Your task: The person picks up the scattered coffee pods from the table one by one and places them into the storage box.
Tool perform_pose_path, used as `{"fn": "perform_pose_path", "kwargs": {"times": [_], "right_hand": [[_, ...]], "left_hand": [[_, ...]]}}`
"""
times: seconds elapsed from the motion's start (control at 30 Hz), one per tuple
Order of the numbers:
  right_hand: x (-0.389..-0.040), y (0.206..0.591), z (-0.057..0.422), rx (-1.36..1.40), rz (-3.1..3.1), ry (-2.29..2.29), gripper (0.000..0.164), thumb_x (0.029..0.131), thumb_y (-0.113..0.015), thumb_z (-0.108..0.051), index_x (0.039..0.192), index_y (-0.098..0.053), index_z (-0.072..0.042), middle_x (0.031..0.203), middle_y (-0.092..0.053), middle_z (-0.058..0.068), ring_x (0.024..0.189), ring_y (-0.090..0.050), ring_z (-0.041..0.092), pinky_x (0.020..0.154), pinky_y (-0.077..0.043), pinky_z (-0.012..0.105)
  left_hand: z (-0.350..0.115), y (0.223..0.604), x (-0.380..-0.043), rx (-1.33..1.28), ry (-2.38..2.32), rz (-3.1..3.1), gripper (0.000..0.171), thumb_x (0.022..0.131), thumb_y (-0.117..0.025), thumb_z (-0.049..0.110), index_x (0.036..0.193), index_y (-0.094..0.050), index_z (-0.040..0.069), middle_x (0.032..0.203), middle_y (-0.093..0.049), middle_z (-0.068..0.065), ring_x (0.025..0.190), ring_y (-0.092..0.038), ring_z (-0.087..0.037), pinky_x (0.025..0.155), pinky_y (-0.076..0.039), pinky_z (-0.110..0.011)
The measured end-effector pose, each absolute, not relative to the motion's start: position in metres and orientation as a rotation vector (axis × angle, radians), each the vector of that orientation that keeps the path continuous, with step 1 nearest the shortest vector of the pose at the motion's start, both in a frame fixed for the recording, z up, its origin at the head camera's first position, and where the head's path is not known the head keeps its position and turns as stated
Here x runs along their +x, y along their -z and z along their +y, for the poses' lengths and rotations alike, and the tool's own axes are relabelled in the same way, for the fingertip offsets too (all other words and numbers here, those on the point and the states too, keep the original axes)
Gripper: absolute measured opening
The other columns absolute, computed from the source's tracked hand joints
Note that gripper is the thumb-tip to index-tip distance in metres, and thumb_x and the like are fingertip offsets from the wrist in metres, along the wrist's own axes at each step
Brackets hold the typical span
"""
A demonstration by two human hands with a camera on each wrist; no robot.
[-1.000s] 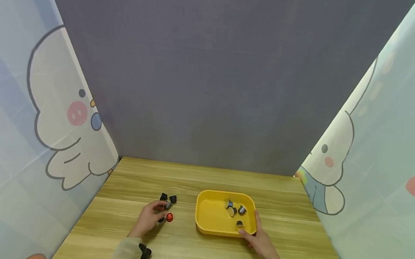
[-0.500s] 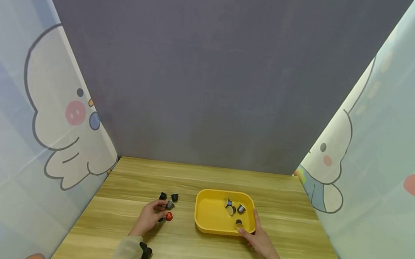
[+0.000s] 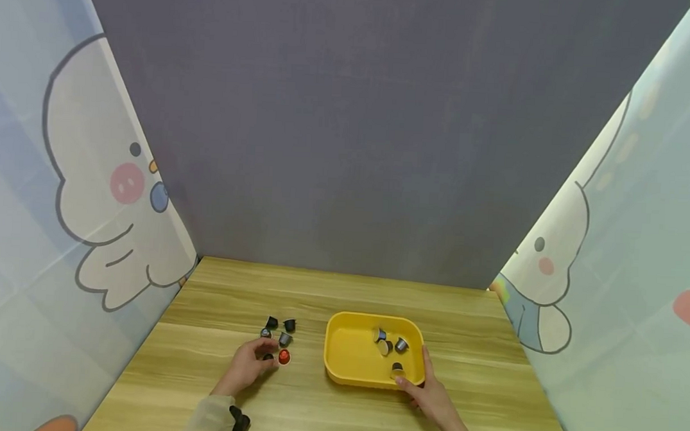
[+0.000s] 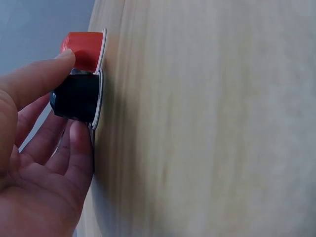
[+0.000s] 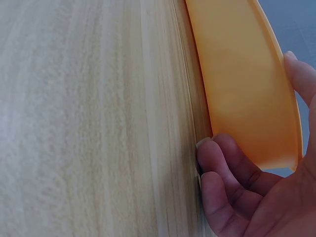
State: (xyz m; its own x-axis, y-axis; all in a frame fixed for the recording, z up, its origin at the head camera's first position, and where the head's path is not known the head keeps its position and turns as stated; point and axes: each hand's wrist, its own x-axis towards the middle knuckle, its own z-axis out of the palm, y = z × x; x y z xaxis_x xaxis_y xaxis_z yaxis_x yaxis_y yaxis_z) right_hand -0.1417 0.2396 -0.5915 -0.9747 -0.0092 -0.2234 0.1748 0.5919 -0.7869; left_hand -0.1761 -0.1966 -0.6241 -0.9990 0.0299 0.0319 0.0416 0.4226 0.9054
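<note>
My left hand (image 3: 248, 367) is at the cluster of coffee capsules on the left of the table, its fingers loosely bent. Between thumb and fingers stands a black capsule (image 4: 76, 98), base down. The thumb tip overlaps the red capsule (image 4: 85, 51) beside it in the left wrist view; whether it touches is unclear. A grey capsule (image 3: 285, 339) lies just beyond the fingers. With my right hand (image 3: 434, 399) I hold the near right corner of a yellow tray (image 3: 349, 379), thumb over the front rim, one finger along the right side. In the right wrist view, other fingers curl against its outer wall.
Several capsules lie in the tray, among them a dark one (image 3: 397, 367) near the right thumb. Two black capsules, one of them this capsule (image 3: 290, 325), and a grey-topped one (image 3: 266, 333) lie behind the left hand. A dark back panel (image 3: 346, 177) borders the table.
The left hand's fingers have drawn back from the grey capsule, which stays on the table. A grey-topped capsule behind them now shows. The right hand and tray look unmoved.
</note>
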Motion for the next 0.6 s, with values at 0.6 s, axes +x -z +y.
{"fn": "perform_pose_path", "kwargs": {"times": [0.6], "right_hand": [[-0.1422, 0.5945, 0.2405, 0.146, 2.614, 1.349, 0.109, 0.089, -0.072, -0.048, 0.161, 0.004, -0.02, 0.071, -0.06, 0.008, 0.058, -0.057, 0.02, 0.054, -0.049, 0.032]], "left_hand": [[-0.1954, 0.6239, -0.1744, 0.063, 1.61, -2.661, 0.028, 0.07, -0.089, 0.003, 0.094, -0.074, 0.006, 0.104, -0.072, -0.007, 0.094, -0.067, -0.023, 0.078, -0.054, -0.03]]}}
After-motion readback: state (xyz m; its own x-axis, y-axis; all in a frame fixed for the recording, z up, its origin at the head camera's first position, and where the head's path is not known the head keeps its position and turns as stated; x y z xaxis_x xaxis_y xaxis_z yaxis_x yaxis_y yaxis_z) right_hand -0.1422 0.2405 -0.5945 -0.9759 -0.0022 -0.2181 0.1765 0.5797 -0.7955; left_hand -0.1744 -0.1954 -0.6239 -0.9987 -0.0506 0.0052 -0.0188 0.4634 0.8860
